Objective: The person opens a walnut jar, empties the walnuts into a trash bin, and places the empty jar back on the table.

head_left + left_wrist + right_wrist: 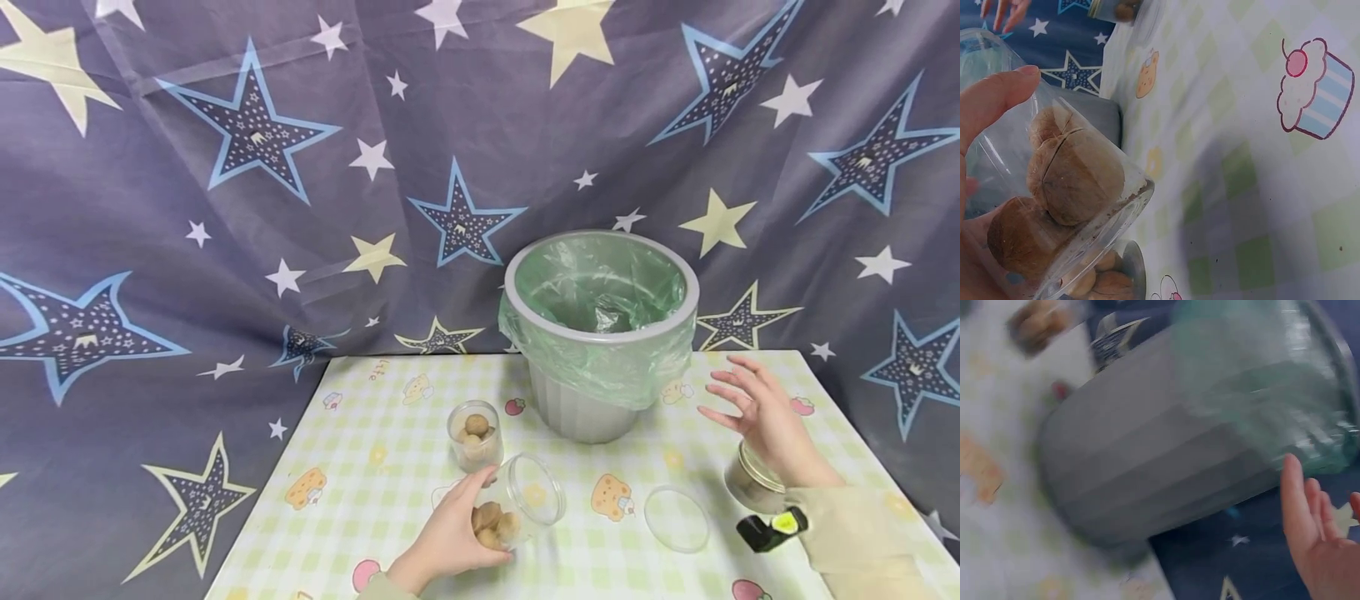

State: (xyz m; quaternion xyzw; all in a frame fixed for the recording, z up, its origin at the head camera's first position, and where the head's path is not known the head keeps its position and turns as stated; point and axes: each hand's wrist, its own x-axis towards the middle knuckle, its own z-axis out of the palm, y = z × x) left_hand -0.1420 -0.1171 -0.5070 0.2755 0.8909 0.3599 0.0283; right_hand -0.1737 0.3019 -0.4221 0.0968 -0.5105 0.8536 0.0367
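My left hand point(450, 533) grips a clear plastic jar point(553, 510) with its open mouth tipped to the right. Several round brown nuts point(491, 527) lie toward the bottom of it; in the left wrist view, a seam runs round one nut point(1075, 178). Just behind, a second clear jar point(475, 437) holding similar nuts stands upright. My right hand point(776, 429) is raised on the right with its fingers spread and nothing in them. It overlaps a jar with a gold-coloured rim point(752, 487) in the head view. In the right wrist view, the fingers point(1297, 506) appear beside the bin.
A grey bin point(581, 408) lined with a green plastic bag point(600, 358) stands at the back of the table. One clear round lid point(675, 518) lies flat between the hands. The checked tablecloth point(375, 483) ends at a star-patterned curtain point(315, 208).
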